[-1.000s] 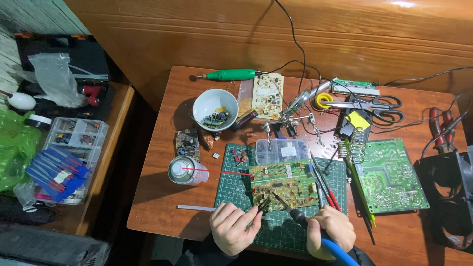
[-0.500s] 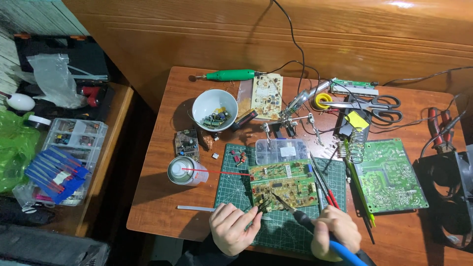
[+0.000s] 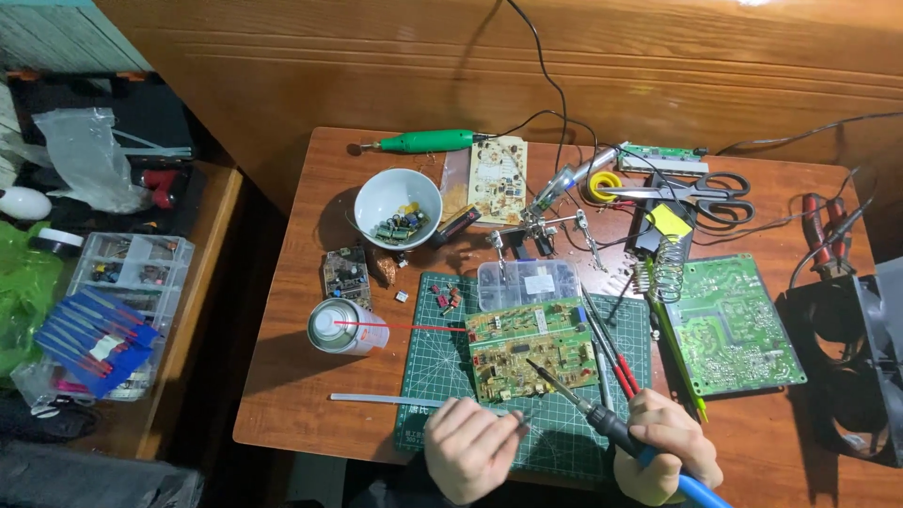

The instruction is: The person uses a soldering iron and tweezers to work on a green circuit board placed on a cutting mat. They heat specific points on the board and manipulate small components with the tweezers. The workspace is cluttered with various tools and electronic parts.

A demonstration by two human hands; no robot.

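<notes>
A green circuit board [image 3: 530, 346] lies on a dark green cutting mat [image 3: 431, 386] near the table's front edge. My right hand [image 3: 663, 444] grips a soldering iron [image 3: 602, 421] with a black and blue handle. Its tip rests over the board's lower middle. My left hand [image 3: 470, 447] sits on the mat just below the board. Its fingers are pinched on a thin metal tool [image 3: 520, 420] that points toward the board's lower edge. A thin white strip [image 3: 376, 399] lies to the left of that hand.
A white bowl of parts [image 3: 398, 205], a spray can with a red straw [image 3: 337, 327], a clear parts box [image 3: 527, 282] and a green rotary tool [image 3: 423, 142] stand behind. A second green board [image 3: 736, 325], iron stand coil [image 3: 668, 268], scissors [image 3: 701, 188] and black fan [image 3: 847, 357] are at right.
My left hand has drawn back a little from the board toward me. My right hand has shifted slightly right, with the iron's tip still over the board.
</notes>
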